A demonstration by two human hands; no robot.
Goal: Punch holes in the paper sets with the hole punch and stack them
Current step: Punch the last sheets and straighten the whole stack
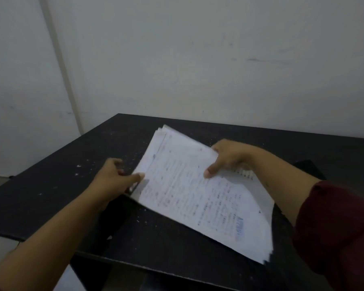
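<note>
A thick set of white printed papers [189, 185] is held tilted over the black table [51, 185], its far corner pointing toward the wall. My left hand [116, 177] grips the set's left edge, thumb on top. My right hand [229, 157] grips the right edge, thumb pressed on the top sheet. More sheets [246, 173] show under my right wrist. A blue stamp [240, 229] marks the near end of the top sheet. No hole punch is visible.
Small white paper bits [122, 158] are scattered over the black tabletop. A white wall [198, 59] stands right behind the table. A dark object [309, 168] sits on the right behind my right forearm. The floor [0, 181] shows at left.
</note>
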